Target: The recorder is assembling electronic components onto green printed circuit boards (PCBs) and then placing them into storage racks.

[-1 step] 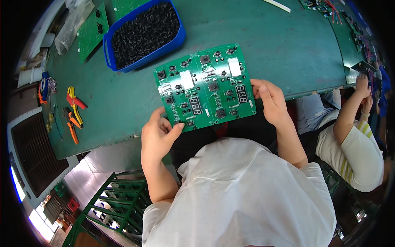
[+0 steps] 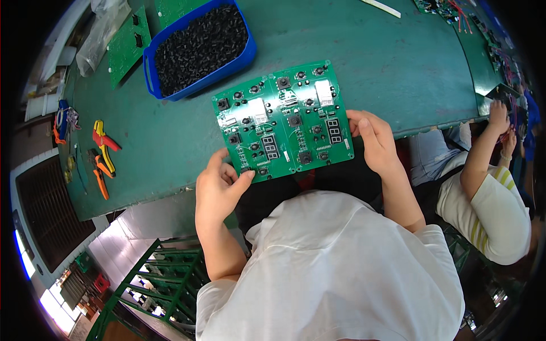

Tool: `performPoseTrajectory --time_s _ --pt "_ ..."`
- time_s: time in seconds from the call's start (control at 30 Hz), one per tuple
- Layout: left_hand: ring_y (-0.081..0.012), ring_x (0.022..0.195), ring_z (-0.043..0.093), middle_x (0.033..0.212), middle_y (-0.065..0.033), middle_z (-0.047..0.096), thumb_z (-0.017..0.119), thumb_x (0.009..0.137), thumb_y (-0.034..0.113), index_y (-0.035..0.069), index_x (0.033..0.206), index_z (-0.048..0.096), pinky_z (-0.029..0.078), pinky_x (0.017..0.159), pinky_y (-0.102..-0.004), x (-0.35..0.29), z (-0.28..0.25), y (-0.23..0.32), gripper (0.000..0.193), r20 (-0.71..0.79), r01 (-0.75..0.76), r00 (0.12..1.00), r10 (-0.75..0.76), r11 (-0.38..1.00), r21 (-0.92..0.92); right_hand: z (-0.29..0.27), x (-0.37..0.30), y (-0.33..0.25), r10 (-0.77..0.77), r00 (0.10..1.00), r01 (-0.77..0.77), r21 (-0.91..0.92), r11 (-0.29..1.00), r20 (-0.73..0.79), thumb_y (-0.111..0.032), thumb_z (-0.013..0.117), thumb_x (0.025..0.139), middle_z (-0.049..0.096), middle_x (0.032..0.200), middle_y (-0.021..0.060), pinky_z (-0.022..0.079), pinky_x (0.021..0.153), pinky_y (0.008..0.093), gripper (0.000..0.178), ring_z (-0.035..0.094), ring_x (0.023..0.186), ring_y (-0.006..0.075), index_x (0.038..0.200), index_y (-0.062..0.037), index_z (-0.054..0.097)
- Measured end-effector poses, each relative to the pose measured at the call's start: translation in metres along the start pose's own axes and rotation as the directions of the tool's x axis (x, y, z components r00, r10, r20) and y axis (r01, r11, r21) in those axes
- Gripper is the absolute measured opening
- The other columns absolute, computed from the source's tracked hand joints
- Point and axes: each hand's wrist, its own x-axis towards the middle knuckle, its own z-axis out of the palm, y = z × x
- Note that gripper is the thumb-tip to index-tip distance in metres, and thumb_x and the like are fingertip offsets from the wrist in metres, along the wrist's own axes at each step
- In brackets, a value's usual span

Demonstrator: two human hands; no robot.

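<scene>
Over the near edge of the counter (image 2: 392, 68), my left grip (image 2: 218, 186) pinches the green circuit board (image 2: 286, 134) by its lower-left corner while my right grip (image 2: 376, 143) touches its right side, closed or not I can't tell; likely light, stiff, fragile, best held by edges.

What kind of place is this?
Likely an electronics assembly workshop: a circuit board in the person's hands, a blue bin of small black parts, and pliers on the green bench.
</scene>
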Motion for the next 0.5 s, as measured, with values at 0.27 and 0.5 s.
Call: performPoseTrajectory --time_s 0.27,0.5 --pt "-0.0090 0.052 0.053 0.061 -0.0035 0.057 0.077 0.069 0.013 -0.004 0.117 0.050 0.043 0.050 -0.0225 -0.0055 0.0008 0.0089 0.058 -0.019 -0.009 1.000 0.010 1.000 0.020 -0.0005 -0.0031 0.0013 -0.154 0.985 0.160 0.077 0.984 -0.072 -0.021 0.041 0.097 0.055 0.074 0.0064 0.041 0.064 0.0281 0.033 0.050 0.068 0.0150 0.106 0.0045 0.060" --pt "-0.0097 0.054 0.053 0.063 -0.0035 0.057 0.078 0.068 0.013 -0.002 0.119 0.049 0.044 0.051 -0.0234 -0.0055 0.0021 0.0112 0.060 -0.040 -0.034 0.999 0.036 0.998 0.049 -0.0006 -0.0062 0.0064 -0.178 0.977 0.191 0.114 0.975 -0.119 -0.018 0.044 0.096 0.055 0.072 0.0056 0.041 0.062 0.0275 0.030 0.050 0.068 0.0143 0.104 0.0059 0.061"
